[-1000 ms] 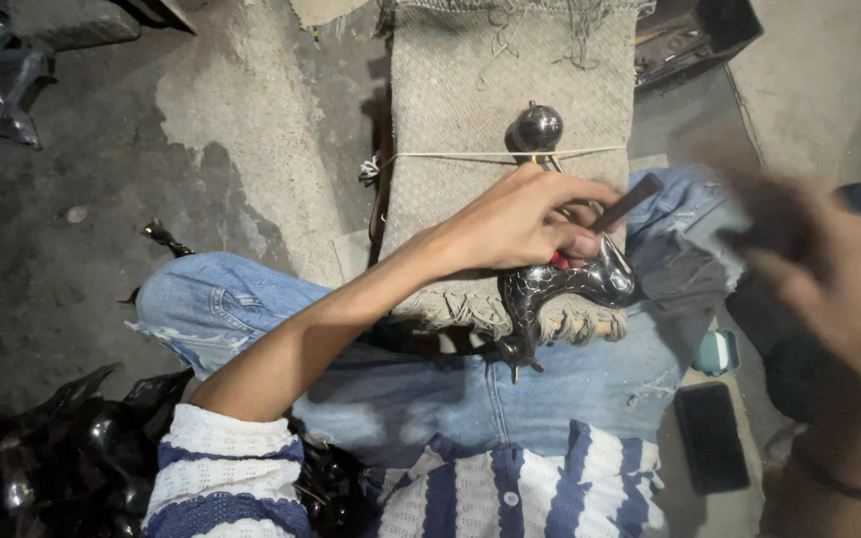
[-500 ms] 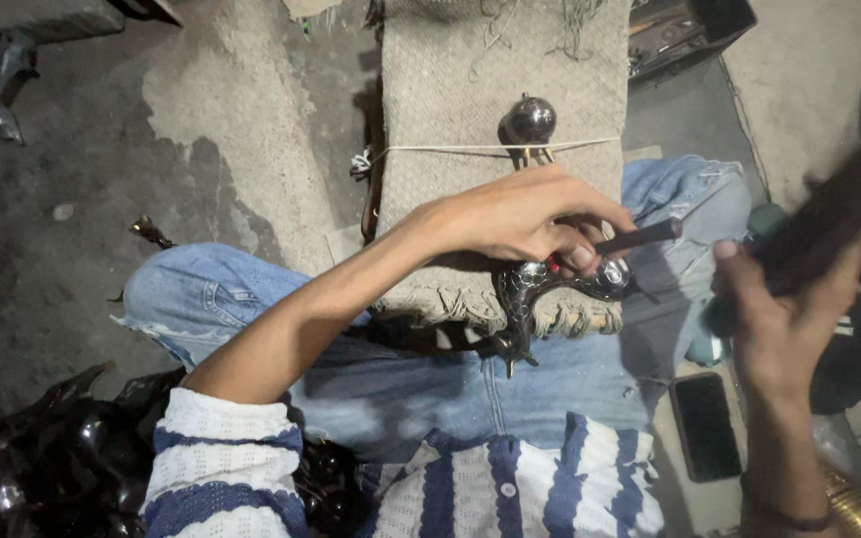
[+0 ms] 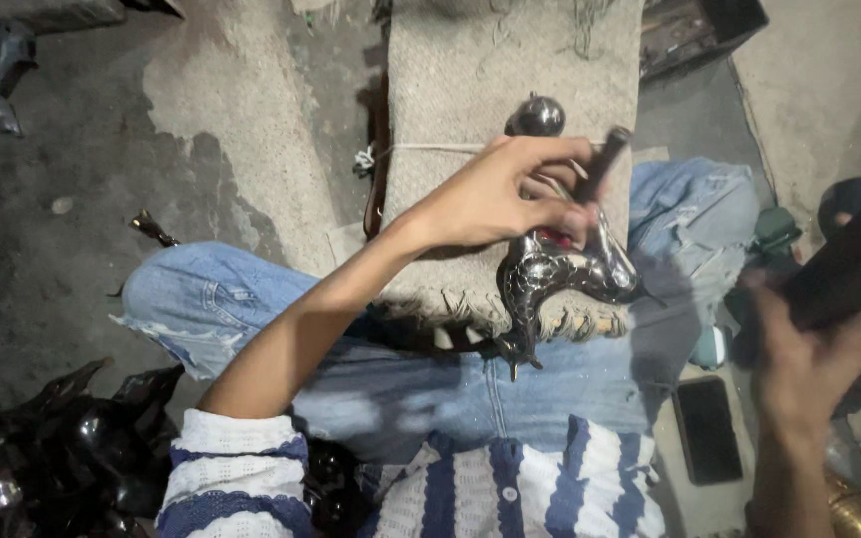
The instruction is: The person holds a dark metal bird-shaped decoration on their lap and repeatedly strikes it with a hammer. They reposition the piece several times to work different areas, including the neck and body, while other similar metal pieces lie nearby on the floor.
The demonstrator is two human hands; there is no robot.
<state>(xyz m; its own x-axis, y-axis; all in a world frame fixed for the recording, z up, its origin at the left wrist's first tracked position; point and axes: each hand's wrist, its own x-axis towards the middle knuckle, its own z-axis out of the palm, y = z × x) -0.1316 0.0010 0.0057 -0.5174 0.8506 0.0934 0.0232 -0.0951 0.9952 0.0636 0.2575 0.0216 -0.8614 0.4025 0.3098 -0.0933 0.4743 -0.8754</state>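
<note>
Now the left hand [image 3: 510, 194] grasps a thin dark tool [image 3: 602, 164] and presses on a shiny dark metal piece [image 3: 560, 279], which lies at the near edge of the woven mat [image 3: 450, 90] over the lap. The right hand [image 3: 814, 359], blurred, is clenched around a dark bar [image 3: 849, 264].

Left arm bare from a striped cuff, reaching forward and across the lap, elbow bent, wrist nearly straight. Left hand [image 3: 495, 194] palm-down, fingers [image 3: 550, 164] curled shut around a thin dark rod [image 3: 600, 164], thumb tucked beneath. Right forearm rising from the lower right corner, wrist cocked back. Right hand [image 3: 809, 359] blurred, fingers wrapped about a dark bar [image 3: 849, 264], well apart from the left. Knees drawn up in blue jeans.
</note>
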